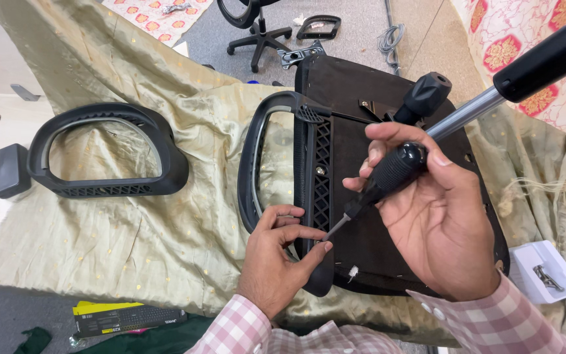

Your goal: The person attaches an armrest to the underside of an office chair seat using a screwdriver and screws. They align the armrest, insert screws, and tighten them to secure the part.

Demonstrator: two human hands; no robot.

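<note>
Right hand [437,223] closed around a black-handled screwdriver [388,176], tip angled down-left onto the latticed base of the armrest [276,164] being fitted to the upturned chair seat [388,216]. Left hand [276,252] pinches thumb and forefinger at the tip, steadying it; whether a screw sits between the fingers, cannot tell. The seat lies underside up on an olive-gold cloth [165,229] spread over the floor; the armrest loop hangs off the seat's left edge, its base along that edge.

Room: open cloth left of the armrest loop, clear up to a second loose armrest [109,154] well apart to the left. A small black block [9,170] touches that armrest's left end, at the cloth edge. Right side is tight: a chrome and black pole [525,72] slants in from the top right above the right hand, and a black knob [426,95] stands just behind the knuckles.

Near edge: dark box with a yellow stripe [129,318] on the floor below the cloth, left of the left wrist. White tray with a metal part [548,272] right of the seat's near corner. Far side: wheeled chair base [257,36], a black frame piece [319,27], a coiled grey cable [391,38], flowered cloth [525,39] at the top right.
</note>
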